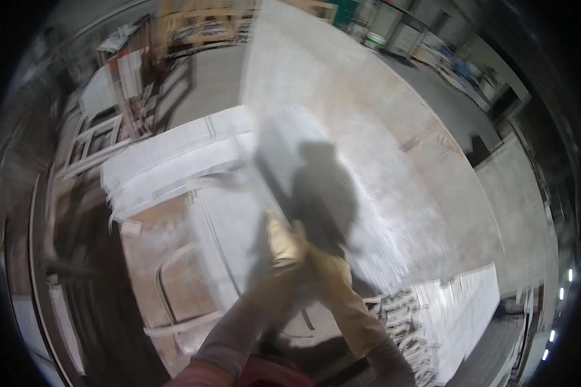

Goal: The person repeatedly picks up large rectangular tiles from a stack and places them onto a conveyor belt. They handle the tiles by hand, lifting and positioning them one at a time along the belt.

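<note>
My two hands, in yellowish work gloves, are close together at the middle of the head view, both smeared by motion. My left hand [283,245] points forward with its fingers over pale, flat boards [223,213]. Just right of it and slightly nearer is my right hand [329,274], its fingers mostly hidden. A thin, light edge runs forward from the gloves; whether either hand grips it is too blurred to tell. Beyond my right hand lies a stack of long white strips [374,238], partly under a dark shadow.
A large dusty board [381,116] rises behind the strips. White stacked pieces [181,151] lie at the far left, above a brown dusty panel [161,242] with a strap loop. More layered white pieces [455,309] are at the near right. Wooden crating [203,26] stands at the back.
</note>
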`<state>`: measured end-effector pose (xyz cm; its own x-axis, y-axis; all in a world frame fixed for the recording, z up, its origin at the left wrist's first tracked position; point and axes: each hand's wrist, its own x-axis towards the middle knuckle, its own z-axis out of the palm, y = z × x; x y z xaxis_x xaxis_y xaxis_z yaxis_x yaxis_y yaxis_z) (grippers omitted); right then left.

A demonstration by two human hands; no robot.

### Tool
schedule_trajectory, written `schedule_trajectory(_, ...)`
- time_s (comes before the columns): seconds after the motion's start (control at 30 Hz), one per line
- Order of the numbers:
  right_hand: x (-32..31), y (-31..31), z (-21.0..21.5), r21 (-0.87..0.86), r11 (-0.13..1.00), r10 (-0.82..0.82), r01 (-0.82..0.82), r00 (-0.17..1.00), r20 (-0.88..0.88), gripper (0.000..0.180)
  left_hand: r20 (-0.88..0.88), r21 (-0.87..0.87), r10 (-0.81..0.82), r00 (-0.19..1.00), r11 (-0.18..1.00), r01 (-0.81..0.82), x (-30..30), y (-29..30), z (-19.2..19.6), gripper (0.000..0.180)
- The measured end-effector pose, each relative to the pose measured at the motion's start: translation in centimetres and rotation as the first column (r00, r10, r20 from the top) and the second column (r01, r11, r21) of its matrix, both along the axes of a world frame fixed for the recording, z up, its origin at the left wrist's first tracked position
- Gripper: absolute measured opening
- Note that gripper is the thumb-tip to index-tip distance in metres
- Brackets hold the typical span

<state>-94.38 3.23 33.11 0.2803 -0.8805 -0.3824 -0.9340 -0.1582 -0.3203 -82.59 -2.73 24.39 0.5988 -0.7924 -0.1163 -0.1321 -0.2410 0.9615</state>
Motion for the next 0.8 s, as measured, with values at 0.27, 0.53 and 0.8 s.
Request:
schedule_trajectory(0.27,3.5,-0.1,2.2,0.085,0.964,-0.25,0.252,0.968,-0.029,0.05,0.218,0.181,-0.131,0.967,0.979,0.092,-1.4,-1.2,-0.6,0.091)
schedule_trajectory(0.53,5.1,-3.0,1.3,-0.022,0.971,-0.24,0.239,0.964,-0.11,0.045,-0.428,-0.233,-0.384,0.818,0.922,0.31,5.8,3.7,1.2,0.042)
schedule_trajectory(0.8,7.3,-4.5,0.6,0.034,0.983,-0.175,0.182,0.972,-0.157,0.063,-0.371,0.274,-0.36,0.856,0.838,0.472,8.0,17.0,-0.3,0.054)
